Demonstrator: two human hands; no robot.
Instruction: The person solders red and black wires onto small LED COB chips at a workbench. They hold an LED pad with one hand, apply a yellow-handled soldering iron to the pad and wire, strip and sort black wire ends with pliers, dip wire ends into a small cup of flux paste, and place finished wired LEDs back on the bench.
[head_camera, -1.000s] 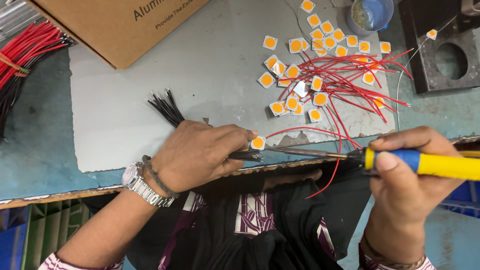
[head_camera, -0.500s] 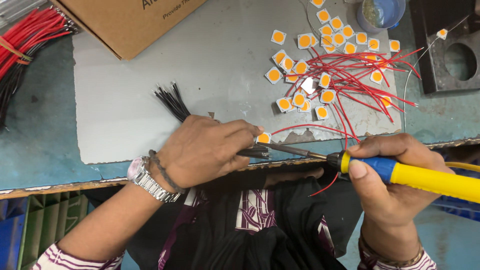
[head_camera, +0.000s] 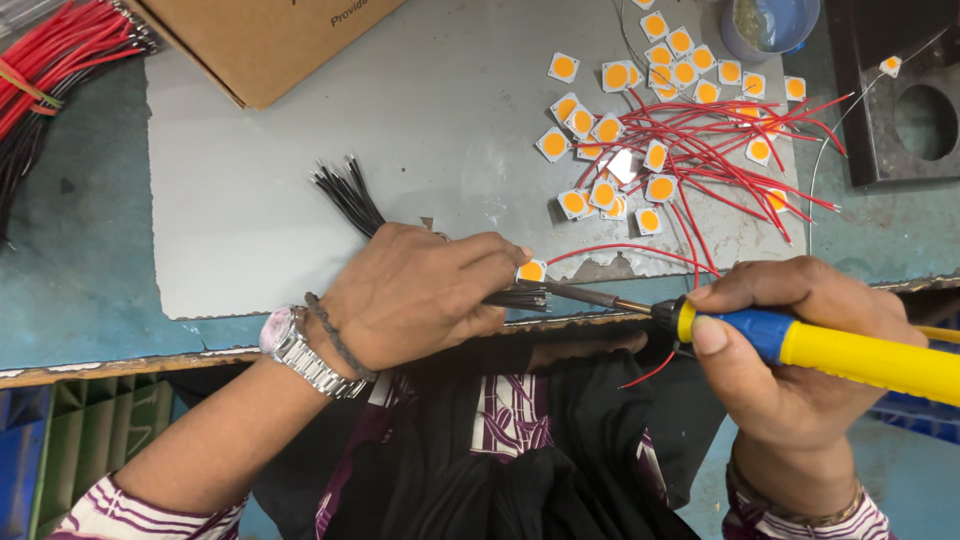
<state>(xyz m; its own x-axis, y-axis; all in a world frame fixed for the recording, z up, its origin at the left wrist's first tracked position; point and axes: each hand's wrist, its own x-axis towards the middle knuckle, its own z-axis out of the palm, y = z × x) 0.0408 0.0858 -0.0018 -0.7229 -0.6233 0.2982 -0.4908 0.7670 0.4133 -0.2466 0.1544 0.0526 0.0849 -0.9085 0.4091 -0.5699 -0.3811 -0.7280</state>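
Left hand (head_camera: 420, 295), watch and cord bracelet at the wrist, closed around a bundle of thin black wires (head_camera: 345, 195), the loose ends fanning out up and left over the grey sheet (head_camera: 400, 120) on the worktop. Fingertips pinching a small square white chip with a round orange centre (head_camera: 531, 271) at the sheet's near edge, black wire ends poking out just below it. Right hand (head_camera: 800, 350) wrapped tight around the blue-and-yellow handle of a soldering iron (head_camera: 820, 345), the dark metal tip reaching left to the wire ends just beside the held chip; exact contact too small to tell. Thin red wire trailing from the chip to the right.

Further back on the sheet, a scatter of matching orange-centred square chips (head_camera: 640, 110), many tangled with loose red wires (head_camera: 730, 150). Brown cardboard box (head_camera: 270, 40) at the sheet's far edge. Bundle of red and black wires (head_camera: 50, 70) at far left on the blue-green worktop (head_camera: 80, 260). Small round blue pot (head_camera: 770, 22) at the top, black metal block with a round hole (head_camera: 920, 110) at far right.
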